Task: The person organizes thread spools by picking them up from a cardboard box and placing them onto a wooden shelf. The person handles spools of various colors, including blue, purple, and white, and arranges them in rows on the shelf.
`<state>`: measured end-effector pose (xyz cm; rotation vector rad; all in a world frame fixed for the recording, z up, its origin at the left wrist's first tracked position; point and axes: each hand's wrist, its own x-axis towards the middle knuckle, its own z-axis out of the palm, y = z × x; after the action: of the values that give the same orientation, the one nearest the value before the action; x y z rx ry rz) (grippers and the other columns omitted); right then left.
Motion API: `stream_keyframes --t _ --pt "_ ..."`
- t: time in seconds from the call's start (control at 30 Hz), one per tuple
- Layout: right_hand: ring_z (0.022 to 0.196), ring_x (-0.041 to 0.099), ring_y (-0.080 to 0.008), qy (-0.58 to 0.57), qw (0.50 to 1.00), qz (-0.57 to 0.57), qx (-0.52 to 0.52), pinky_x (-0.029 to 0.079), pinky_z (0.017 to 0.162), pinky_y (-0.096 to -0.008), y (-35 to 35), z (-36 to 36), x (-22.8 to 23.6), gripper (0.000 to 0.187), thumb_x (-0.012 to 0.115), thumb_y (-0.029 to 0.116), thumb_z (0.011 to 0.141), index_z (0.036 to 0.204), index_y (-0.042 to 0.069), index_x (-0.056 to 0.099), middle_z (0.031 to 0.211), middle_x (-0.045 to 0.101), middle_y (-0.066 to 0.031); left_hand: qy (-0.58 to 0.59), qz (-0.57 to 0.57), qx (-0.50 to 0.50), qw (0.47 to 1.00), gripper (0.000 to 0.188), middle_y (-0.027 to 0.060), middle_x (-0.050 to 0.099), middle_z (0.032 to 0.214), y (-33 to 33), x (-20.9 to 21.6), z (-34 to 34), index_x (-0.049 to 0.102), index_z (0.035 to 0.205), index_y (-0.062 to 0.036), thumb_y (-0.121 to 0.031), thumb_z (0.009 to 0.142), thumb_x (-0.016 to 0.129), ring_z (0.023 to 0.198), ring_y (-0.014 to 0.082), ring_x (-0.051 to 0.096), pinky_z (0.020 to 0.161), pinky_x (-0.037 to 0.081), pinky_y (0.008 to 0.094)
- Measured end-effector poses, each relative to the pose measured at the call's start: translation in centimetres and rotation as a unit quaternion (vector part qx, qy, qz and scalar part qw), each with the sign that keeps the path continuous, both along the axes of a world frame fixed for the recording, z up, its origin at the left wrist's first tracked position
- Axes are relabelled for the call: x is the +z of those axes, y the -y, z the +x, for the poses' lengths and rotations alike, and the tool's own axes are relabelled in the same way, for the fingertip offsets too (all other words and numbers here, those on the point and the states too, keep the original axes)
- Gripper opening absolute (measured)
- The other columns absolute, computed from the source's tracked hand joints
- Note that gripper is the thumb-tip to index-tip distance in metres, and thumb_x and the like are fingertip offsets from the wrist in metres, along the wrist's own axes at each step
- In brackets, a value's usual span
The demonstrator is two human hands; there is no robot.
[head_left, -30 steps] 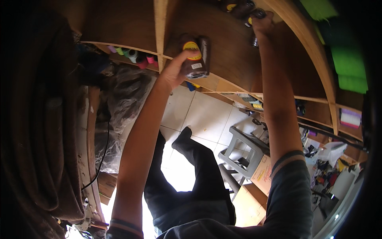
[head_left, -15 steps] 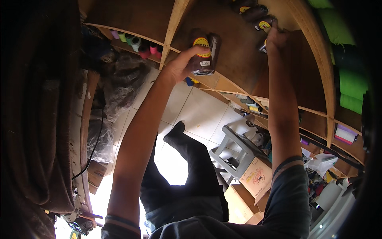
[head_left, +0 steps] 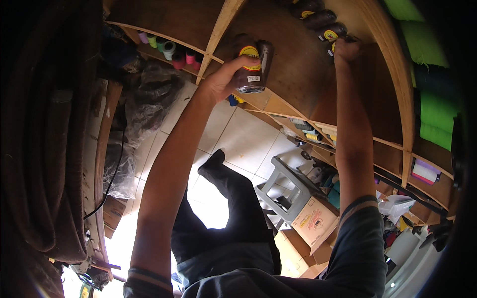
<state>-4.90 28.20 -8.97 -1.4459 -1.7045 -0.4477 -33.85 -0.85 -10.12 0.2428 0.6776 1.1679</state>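
My left hand [head_left: 222,79] is closed around a dark brown thread spool [head_left: 247,79] with a yellow round label and a small white sticker. A second dark spool [head_left: 267,53] stands against its far side, apparently in the same grip. Up in the wooden shelf compartment, my right hand [head_left: 347,51] has its fingers bent round the end of another dark thread spool [head_left: 331,48], which is partly hidden by the fingers. That spool is at the near end of a row of similar dark spools [head_left: 320,19] lying side by side.
Wooden dividers [head_left: 221,27] frame the shelf compartments. Smaller coloured spools [head_left: 169,49] fill one at the left, and green fabric rolls [head_left: 436,116] lie at the right. Below are a grey step stool [head_left: 290,198], a cardboard box [head_left: 314,223] and plastic wrapping [head_left: 119,171].
My right hand has shifted slightly down, and the spool at its fingers now lies closer against the row. My left hand keeps its spools, nearly still. The view has tilted a little.
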Motion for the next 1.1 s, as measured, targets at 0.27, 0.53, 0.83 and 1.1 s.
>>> stream_keyframes --t 0.27,0.53,0.83,1.1 --pt "0.089 0.067 -0.0309 0.055 0.995 -0.028 -0.073 0.052 0.082 -0.0386 -2.1 1.3 -0.6 0.038 0.079 0.02 0.069 0.101 0.007 0.062 0.095 0.068 -0.0139 0.004 -0.005 -0.001 1.0 0.055 0.0078 0.061 0.098 -0.2 -0.2 0.1 0.053 0.112 -0.0048 -0.03 0.07 0.078 0.09 0.0172 0.061 0.084 0.05 0.0319" --pt "0.088 0.067 -0.03 -0.025 0.997 -0.074 0.009 0.052 0.075 -0.0393 -0.5 1.2 0.5 0.032 0.081 0.022 0.07 0.088 0.008 0.06 0.09 0.068 -0.0143 -0.001 -0.006 -0.002 1.0 0.053 0.007 0.061 0.096 -0.6 -0.6 0.3 0.054 0.111 -0.0051 -0.029 0.07 0.078 0.088 0.017 0.061 0.084 0.05 0.0315" --pt "0.088 0.061 -0.036 0.199 0.979 -0.035 0.02 0.049 0.079 -0.0452 1.5 0.5 2.6 0.026 0.073 0.02 0.069 0.084 0.004 0.059 0.089 0.062 -0.0182 -0.02 -0.002 -0.003 1.0 0.049 0.0082 0.064 0.097 -0.8 -0.7 0.6 0.056 0.11 -0.0033 -0.03 0.073 0.074 0.087 0.019 0.063 0.081 0.052 0.0344" --pt "0.094 0.059 -0.0432 0.176 0.977 -0.015 0.124 0.048 0.083 -0.049 1.7 0.1 3.5 0.028 0.068 0.014 0.071 0.095 0.004 0.056 0.093 0.062 -0.0233 -0.006 -0.006 -0.024 1.0 0.053 0.0065 0.061 0.097 -0.9 -0.4 0.4 0.055 0.112 -0.0048 -0.03 0.07 0.078 0.089 0.0164 0.061 0.085 0.049 0.0313"
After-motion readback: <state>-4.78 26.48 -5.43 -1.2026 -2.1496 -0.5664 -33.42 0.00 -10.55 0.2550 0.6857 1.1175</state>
